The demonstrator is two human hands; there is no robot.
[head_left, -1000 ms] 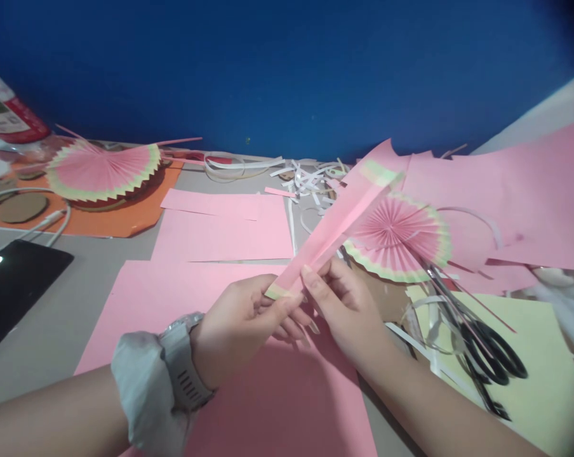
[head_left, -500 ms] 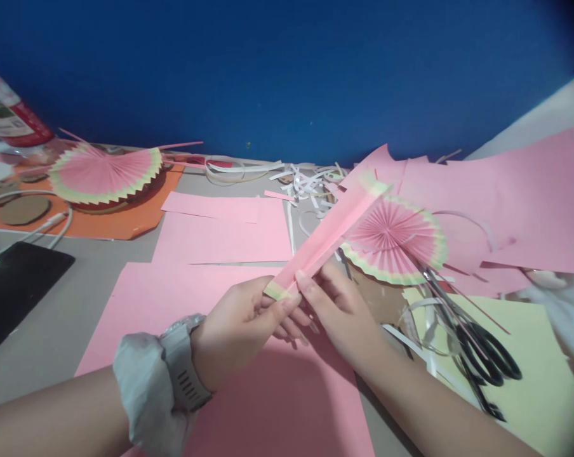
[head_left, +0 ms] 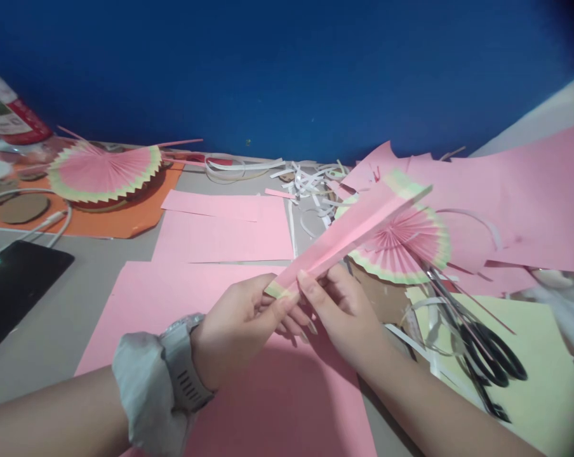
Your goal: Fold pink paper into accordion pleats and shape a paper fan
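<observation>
Both hands grip a long folded strip of pink paper (head_left: 341,235) with pale green ends, held slanted up to the right above a large pink sheet (head_left: 167,292). My left hand (head_left: 249,324) pinches its near green end between thumb and fingers. A little further along, my right hand (head_left: 337,304) presses its thumb on the strip, the other fingers curled behind it. The strip's far end overlaps a round pleated pink paper fan (head_left: 411,244) with a green rim. The fingers underneath the strip are partly hidden.
Black-handled scissors (head_left: 491,355) lie on a pale green sheet (head_left: 529,336) at right. White paper scraps (head_left: 310,181) are heaped at the back. Another pleated fan (head_left: 106,174) rests over orange paper (head_left: 148,212) at left, near a black device (head_left: 25,285) and a bottle (head_left: 15,114).
The strip's far end has swung to the right and tilted lower, with its folded layers slightly further apart. Both hands keep nearly the same place and grip.
</observation>
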